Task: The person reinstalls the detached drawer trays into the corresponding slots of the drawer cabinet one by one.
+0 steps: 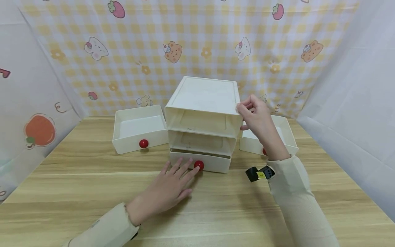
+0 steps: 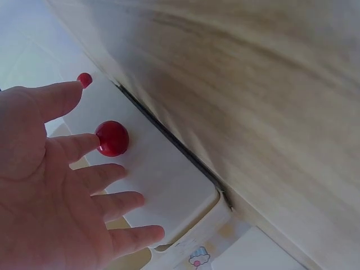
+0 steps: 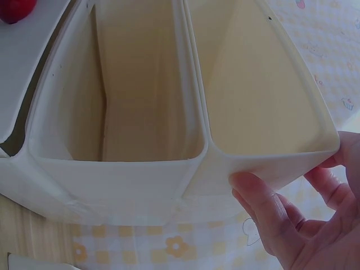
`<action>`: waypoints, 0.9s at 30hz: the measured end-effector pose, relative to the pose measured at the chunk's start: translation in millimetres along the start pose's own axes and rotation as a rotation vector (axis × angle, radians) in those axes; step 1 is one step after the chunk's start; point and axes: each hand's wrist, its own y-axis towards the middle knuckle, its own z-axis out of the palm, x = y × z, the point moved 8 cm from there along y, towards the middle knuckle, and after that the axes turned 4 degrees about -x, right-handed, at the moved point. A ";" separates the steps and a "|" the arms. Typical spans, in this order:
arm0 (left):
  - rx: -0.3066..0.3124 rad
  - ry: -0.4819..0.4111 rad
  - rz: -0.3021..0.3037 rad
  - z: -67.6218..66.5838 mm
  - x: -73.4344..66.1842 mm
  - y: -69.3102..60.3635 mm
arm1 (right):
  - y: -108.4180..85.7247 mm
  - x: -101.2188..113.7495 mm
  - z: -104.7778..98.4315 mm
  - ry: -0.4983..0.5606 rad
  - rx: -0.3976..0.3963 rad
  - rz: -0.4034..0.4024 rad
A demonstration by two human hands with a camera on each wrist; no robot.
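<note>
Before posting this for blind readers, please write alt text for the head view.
A person's right hand grips the upper corner of a white three-tier cabinet. The left hand, fingers spread, is at the bottom drawer. Two loose drawers flank the cabinet on a wooden table.

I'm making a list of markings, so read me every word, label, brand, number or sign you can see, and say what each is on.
"life", as it seems to read: small slanted lettering on the checked backdrop, by the right drawer.
Yellow label on the black device at the right cuff: too small to read.
Cabinet and drawer fronts: no lettering that I can see.
</note>
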 end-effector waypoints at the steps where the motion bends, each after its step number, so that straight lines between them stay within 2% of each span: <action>1: -0.003 0.001 0.003 0.0 0.1 0.9 | 0.4 -0.3 0.0 0.001 -0.002 0.001; 6: -0.013 -0.003 0.007 0.0 2.2 4.3 | 0.7 0.2 -0.2 0.004 -0.005 -0.003; 14: 0.010 -0.027 0.001 0.2 3.6 5.8 | 0.5 1.4 0.1 0.001 -0.002 -0.015; 27: 0.038 -0.012 -0.009 -0.5 5.0 9.4 | 2.1 1.8 0.0 -0.003 0.007 -0.017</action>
